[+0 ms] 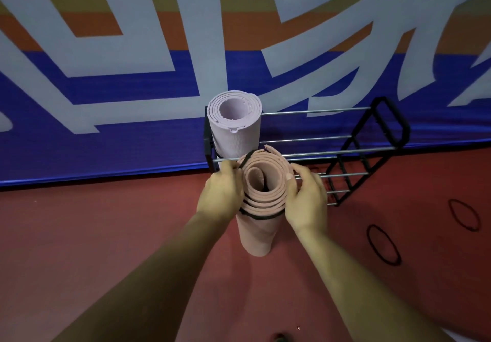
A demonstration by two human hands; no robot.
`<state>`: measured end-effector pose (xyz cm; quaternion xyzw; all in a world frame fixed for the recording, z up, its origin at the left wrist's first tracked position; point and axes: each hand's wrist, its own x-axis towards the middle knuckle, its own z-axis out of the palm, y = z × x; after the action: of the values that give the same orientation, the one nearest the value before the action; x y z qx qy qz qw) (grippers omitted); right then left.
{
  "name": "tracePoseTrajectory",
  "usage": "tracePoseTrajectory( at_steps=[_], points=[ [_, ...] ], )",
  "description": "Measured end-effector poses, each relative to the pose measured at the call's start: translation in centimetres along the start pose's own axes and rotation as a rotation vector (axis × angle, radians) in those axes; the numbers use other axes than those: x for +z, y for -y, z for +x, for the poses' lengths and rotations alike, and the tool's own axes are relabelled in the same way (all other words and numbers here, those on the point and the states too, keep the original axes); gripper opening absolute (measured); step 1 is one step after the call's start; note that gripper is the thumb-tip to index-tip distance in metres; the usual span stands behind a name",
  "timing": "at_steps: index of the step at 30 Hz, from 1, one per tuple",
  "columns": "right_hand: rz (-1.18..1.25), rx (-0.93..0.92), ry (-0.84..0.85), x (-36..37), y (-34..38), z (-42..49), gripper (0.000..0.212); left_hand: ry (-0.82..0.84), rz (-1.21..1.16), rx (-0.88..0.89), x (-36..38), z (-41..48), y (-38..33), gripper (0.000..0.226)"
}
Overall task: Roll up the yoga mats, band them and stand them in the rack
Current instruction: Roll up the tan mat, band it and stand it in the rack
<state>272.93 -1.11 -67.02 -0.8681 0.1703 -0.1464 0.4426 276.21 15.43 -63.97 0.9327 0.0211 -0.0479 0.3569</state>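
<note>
Head view, single frame.

- Pink mat (256, 235): rolled, standing upright on the red floor (106, 248), just in front of the rack's left end. The spiral of its top end faces the camera. Not in the rack.
- Black band (261, 217): runs across the near side of the roll a little below the top rim. On the far left side it rises above the rim, stretched taut (only partly seated, by the look of it).
- Left hand (221, 194): against the left side of the roll top, fingers closed in a pinch on the raised stretch of the band.
- Right hand (305, 198): fingers curled round the right side of the roll top, gripping the mat itself.
- Lavender mat (235, 134): rolled, standing upright in the left end of the rack, directly behind the pink one. No band can be made out on it.
- Rack (345, 153): black end frames joined by metal rods, set against a blue, orange and white banner (106, 102).
- Nearer loose band (384, 244) and farther loose band (464, 214): flat on the floor to the right, apart from each other.
</note>
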Motion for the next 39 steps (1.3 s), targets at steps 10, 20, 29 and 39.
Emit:
tracePoseTrajectory(
  at_steps=[10, 20, 29, 39],
  points=[
    [-0.075, -0.263, 0.063, 2.2, -1.2, -3.3, 0.025, 0.091, 0.137, 0.165, -0.4, 0.6, 0.0, 0.025],
    [-0.109, -0.531, -0.047, 1.9, -1.7, -3.2, 0.036, -0.058, -0.023, 0.213, 0.0, -0.3, 2.4, 0.026],
    [-0.035, -0.515, -0.105, 3.3, -3.2, -5.4, 0.019, -0.055, -0.091, 0.238, 1.1, -0.7, 2.9, 0.020],
    [-0.177, -0.626, -0.139, 5.8, 0.0, -7.3, 0.022, -0.029, 0.074, 0.156, -2.0, 0.1, 3.8, 0.016]
  ],
)
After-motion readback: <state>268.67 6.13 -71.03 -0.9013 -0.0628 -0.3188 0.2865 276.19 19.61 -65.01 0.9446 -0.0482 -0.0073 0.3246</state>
